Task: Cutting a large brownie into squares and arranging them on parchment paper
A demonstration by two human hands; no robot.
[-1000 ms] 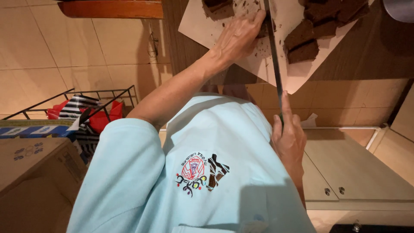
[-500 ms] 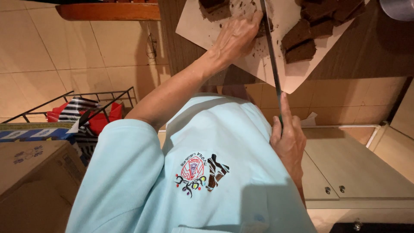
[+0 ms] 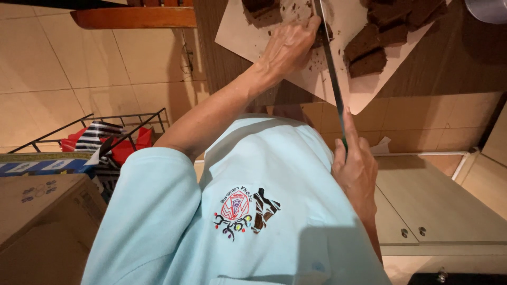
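My left hand point(image 3: 288, 45) reaches forward and rests with its fingers on a sheet of pale paper point(image 3: 364, 95), pressing a small dark cake piece against the blade. My right hand point(image 3: 356, 169) is close to my body and grips the handle of a long thin knife point(image 3: 330, 68). The blade runs out across the paper, just to the right of my left fingers. Brown cake slices point(image 3: 377, 47) lie to the right of the blade, and another piece point(image 3: 259, 8) sits at the far edge. Crumbs are scattered on the paper. My light blue shirt fills the lower view.
The paper lies on a dark wooden table point(image 3: 438, 68). A metal bowl point(image 3: 488, 10) sits at the far right. A black wire rack point(image 3: 105, 140) with red and striped packets, a cardboard box point(image 3: 42, 221), white cabinet doors point(image 3: 438, 206) and a wooden seat point(image 3: 132, 16) are around me.
Hardly anything differs. My left fingers have edged slightly closer to the blade, and the view has shifted a little. The knife stays in the same line.
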